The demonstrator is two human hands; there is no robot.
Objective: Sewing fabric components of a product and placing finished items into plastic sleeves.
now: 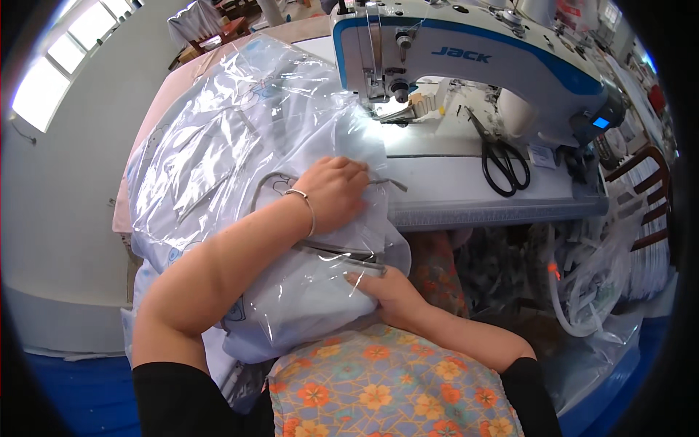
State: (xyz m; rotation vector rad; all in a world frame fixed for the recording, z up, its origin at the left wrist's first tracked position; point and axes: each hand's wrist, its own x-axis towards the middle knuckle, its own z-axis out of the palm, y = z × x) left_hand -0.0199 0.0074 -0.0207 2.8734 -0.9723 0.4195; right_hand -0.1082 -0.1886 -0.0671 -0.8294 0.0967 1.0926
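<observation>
A wide clear plastic sheet (211, 153) lies over pale blue-white fabric with small printed drawings, spread across the left of the sewing table and down over my lap. Bent fingers pressed together, my left hand (336, 193) grips the plastic and fabric near their right edge. A grey strip (393, 185) sticks out just right of it. Lower down, my right hand (393, 293) pinches the fold of the plastic-covered fabric, thumb on top and the other fingers hidden underneath. Dark grey edging (349, 256) runs between the two hands. The sewing machine's needle area (378, 102) is lit, beyond my left hand.
The white and blue sewing machine (466, 54) stands at the back right. Black-handled scissors (502, 164) lie on its bed. A ruler-marked strip (495, 213) runs along the table's front edge. Clear plastic (593, 284) hangs at the right beside a wooden chair (648, 193).
</observation>
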